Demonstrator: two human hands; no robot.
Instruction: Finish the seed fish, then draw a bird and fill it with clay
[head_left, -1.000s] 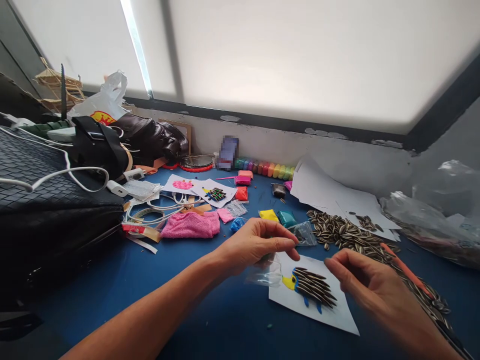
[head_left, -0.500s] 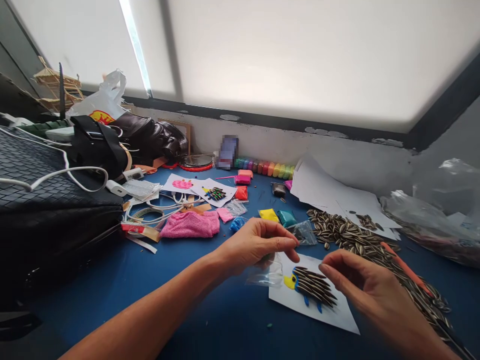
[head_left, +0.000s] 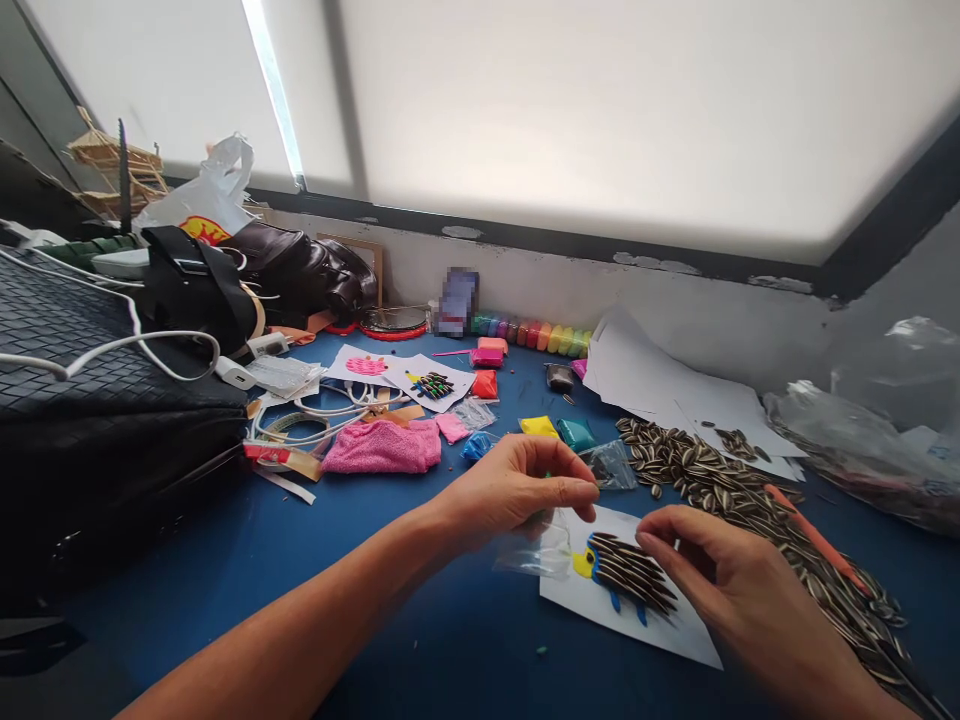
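Note:
My left hand (head_left: 525, 490) is closed, thumb against fingertips, above the upper left of a white paper card. A clear plastic bag (head_left: 529, 555) hangs from under its palm, and a speck of green shows between the fingers. On the card (head_left: 570, 605) lies a hedgehog figure (head_left: 634, 575) with a yellow clay face, blue clay edge and feet, and striped sunflower seeds as spines. My right hand (head_left: 720, 560) is just right of the figure, thumb and forefinger pinched; whatever they hold is too small to make out.
A heap of sunflower seeds (head_left: 705, 470) spreads along the right, with an orange-handled tool (head_left: 817, 540) on it. Clay packets, yellow (head_left: 538, 427) and teal (head_left: 576, 434), sit beyond my left hand. A pink cloth (head_left: 382, 447), cables and a black bag (head_left: 120, 400) are at left.
The view has shifted very slightly. My right hand's fingertips are a little closer to the left; my left hand stays almost in place.

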